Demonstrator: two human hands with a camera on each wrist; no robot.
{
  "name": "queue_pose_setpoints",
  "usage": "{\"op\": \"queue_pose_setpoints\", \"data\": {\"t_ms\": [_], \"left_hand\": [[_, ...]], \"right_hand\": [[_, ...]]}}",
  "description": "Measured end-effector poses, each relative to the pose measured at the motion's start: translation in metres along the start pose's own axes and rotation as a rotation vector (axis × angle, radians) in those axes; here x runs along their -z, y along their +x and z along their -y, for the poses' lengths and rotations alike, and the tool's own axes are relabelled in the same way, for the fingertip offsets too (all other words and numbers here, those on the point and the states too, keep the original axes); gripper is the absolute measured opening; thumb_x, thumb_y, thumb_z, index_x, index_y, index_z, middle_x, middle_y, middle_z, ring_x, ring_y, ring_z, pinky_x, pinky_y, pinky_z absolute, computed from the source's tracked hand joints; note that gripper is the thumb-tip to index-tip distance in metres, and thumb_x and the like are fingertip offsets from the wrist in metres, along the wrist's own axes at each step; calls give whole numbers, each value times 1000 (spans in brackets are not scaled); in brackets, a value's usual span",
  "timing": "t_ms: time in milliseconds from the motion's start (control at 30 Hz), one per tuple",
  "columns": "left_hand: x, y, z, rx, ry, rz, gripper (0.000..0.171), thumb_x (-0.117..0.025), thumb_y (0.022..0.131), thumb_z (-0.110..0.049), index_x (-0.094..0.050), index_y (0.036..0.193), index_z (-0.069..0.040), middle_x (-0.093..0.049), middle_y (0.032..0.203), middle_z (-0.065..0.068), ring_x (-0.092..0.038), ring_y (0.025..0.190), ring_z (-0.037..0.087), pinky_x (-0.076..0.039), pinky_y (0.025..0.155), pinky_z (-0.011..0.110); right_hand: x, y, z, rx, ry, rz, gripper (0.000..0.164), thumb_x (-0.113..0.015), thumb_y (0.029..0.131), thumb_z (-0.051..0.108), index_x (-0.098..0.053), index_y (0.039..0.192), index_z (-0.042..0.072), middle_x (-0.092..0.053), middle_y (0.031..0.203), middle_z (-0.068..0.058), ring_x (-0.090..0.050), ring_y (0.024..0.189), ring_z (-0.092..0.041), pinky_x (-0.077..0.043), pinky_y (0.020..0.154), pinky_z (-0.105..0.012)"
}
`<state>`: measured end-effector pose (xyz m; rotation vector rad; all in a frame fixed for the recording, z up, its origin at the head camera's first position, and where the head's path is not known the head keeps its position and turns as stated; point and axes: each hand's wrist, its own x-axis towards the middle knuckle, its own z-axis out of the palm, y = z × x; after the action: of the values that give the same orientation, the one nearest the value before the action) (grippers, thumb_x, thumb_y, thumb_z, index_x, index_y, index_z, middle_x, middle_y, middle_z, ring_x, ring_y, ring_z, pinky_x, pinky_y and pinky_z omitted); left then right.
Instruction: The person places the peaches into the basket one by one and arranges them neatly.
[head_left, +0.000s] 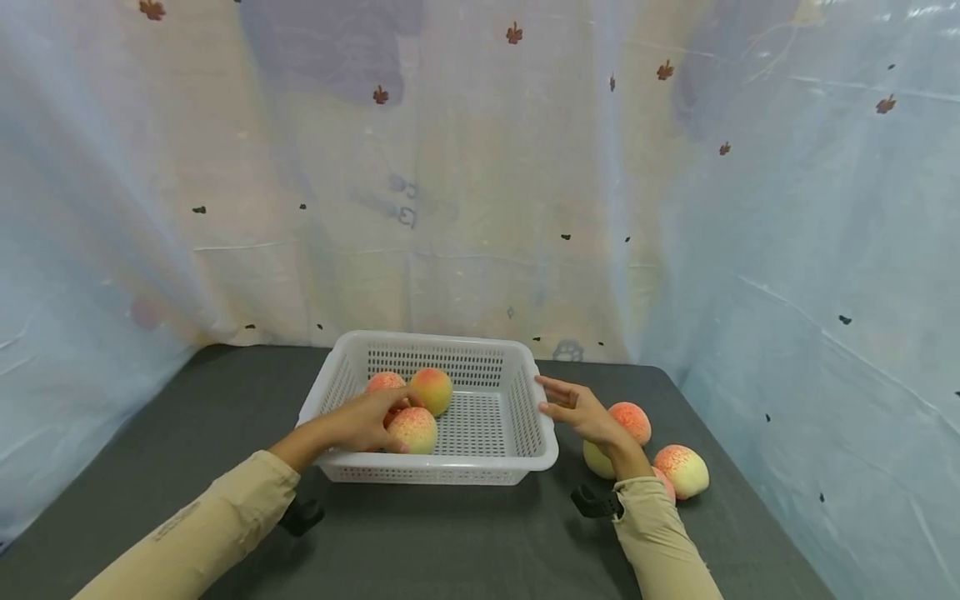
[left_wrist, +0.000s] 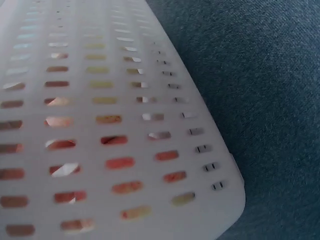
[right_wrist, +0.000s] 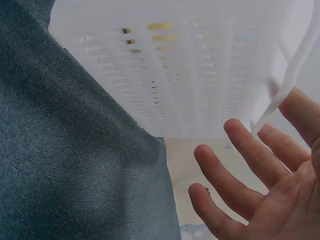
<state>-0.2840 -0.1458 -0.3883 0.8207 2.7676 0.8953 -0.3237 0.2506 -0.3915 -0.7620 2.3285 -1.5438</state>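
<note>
A white slotted plastic basket stands on the dark table. Inside its left half, my left hand grips a yellow-and-red peach, fingers over its far side and thumb at the near side. Just behind are a yellow-orange peach and a speckled red peach; another is partly hidden under the hand. The left wrist view has only the basket wall, with peach colours behind its slots. At the basket's right rim, my right hand touches the edge with its fingers extended and spread.
Several more peaches lie right of the basket, among them a red-topped one and a speckled one, partly behind the right forearm. A dark cloth covers the table. Patterned plastic sheeting hangs behind and at both sides.
</note>
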Motion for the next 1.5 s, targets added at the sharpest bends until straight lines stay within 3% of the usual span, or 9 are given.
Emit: {"op": "queue_pose_setpoints", "data": {"t_ms": [233,400,567,700,800,1033,1300,1500], "left_hand": [[-4,4,1,-31,46,20,52,-87,79,-20,-61,123,-20,-69,124,10,-63,117,30,-51,95,50],[-3,4,3,0,-18,59,54,-86,81,-23,-62,129,-18,-67,129,12,-61,122,33,-49,100,55],[0,3,6,34,-79,85,56,-85,83,-26,-61,133,-16,-65,130,12,-61,118,28,-50,97,51],[9,2,6,38,-115,88,57,-80,88,-27,-57,137,-10,-61,135,19,-61,120,33,-52,98,51],[20,1,5,19,-117,60,57,-74,94,-28,-53,141,-6,-58,139,25,-59,124,40,-51,99,56],[37,-3,6,-13,-131,-13,49,-62,102,-32,-52,143,-8,-58,142,24,-49,135,46,-42,104,68],[52,-13,9,-67,-190,-129,47,-56,105,-31,-51,145,-8,-58,142,24,-50,135,47,-39,103,71],[59,-25,18,-53,-254,-213,47,-54,106,-26,-47,148,-8,-55,145,25,-50,135,47,-39,106,69]], "right_hand": [[-1,-3,-3,-2,-4,-6,64,-60,103,16,-31,158,0,-37,159,-26,-45,140,-46,-50,106,-48],[-2,-4,-5,-14,-9,-7,64,-59,103,17,-31,158,1,-38,158,-26,-48,139,-44,-50,106,-47],[-2,-4,-6,-11,-16,-8,64,-59,103,17,-30,158,0,-39,158,-27,-47,140,-43,-52,105,-45],[0,-4,-5,9,-4,-4,64,-60,103,15,-30,157,-1,-38,158,-28,-45,140,-47,-52,104,-45],[1,-4,-3,13,-1,-6,64,-60,103,15,-31,157,-1,-38,158,-28,-45,140,-47,-51,105,-46],[1,-5,-2,1,0,-10,64,-60,102,15,-31,157,0,-39,157,-27,-46,140,-46,-50,106,-48],[1,-3,-3,-12,-9,-18,64,-60,103,17,-31,158,2,-40,158,-26,-46,141,-45,-50,106,-49],[0,0,-2,-7,-30,-14,64,-60,103,17,-31,158,1,-41,157,-26,-48,139,-43,-51,105,-49]]}}
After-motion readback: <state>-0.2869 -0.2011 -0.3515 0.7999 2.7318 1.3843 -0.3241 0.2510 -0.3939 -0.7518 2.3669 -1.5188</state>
